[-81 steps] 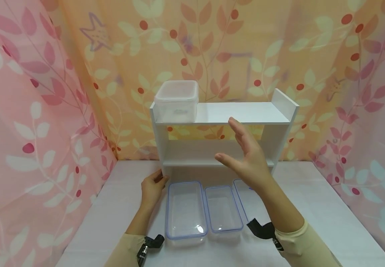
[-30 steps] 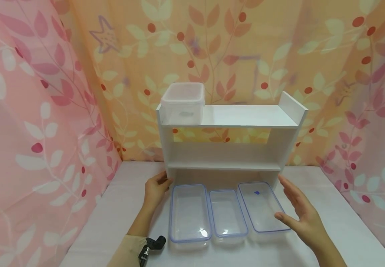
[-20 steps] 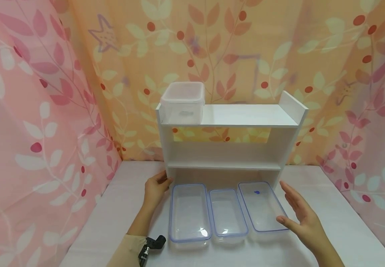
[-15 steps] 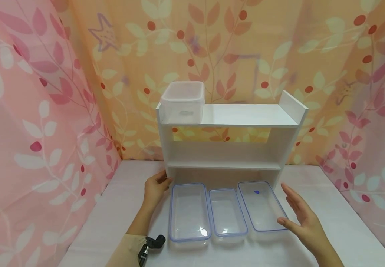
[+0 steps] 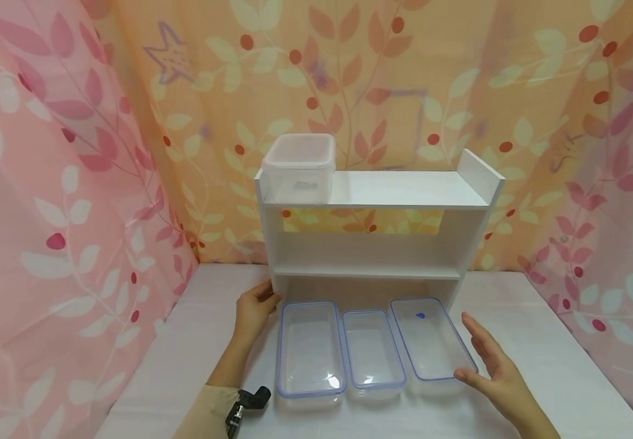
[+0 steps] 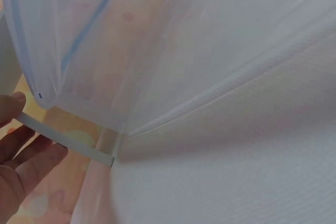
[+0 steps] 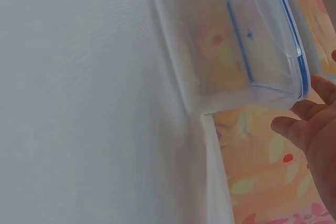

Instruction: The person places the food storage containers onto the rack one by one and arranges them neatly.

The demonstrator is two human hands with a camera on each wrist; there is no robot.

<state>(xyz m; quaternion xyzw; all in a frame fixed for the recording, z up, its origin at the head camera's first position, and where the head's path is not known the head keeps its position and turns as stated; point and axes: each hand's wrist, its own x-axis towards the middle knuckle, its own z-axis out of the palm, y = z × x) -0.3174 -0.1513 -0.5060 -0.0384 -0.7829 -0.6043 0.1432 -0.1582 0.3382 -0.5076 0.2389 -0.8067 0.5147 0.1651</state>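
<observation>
My left hand (image 5: pixel 253 310) pinches the lower left side panel of a white shelf unit (image 5: pixel 404 188); in the left wrist view, thumb and fingers lie on either side of that thin panel (image 6: pixel 73 142). Clear plastic containers with blue rims stand side by side before the shelf: a large one (image 5: pixel 311 350) at left, a smaller one (image 5: pixel 374 350) in the middle, a third (image 5: pixel 432 341) at right, slightly angled. Beside the third, my right hand (image 5: pixel 494 372) is open, its thumb overlapping the near right corner. The right wrist view has these fingertips (image 7: pixel 283 124) close by the container's end.
A frosted box (image 5: pixel 299 171) with a lid sits at the left end of the shelf's top board. White cloth covers the table (image 5: pixel 541 341). Floral curtains (image 5: pixel 377 73) enclose the back and both sides.
My right hand has come down from in front of the shelf to the right container's side, then drifted slightly nearer me. My left hand keeps its grip on the panel.
</observation>
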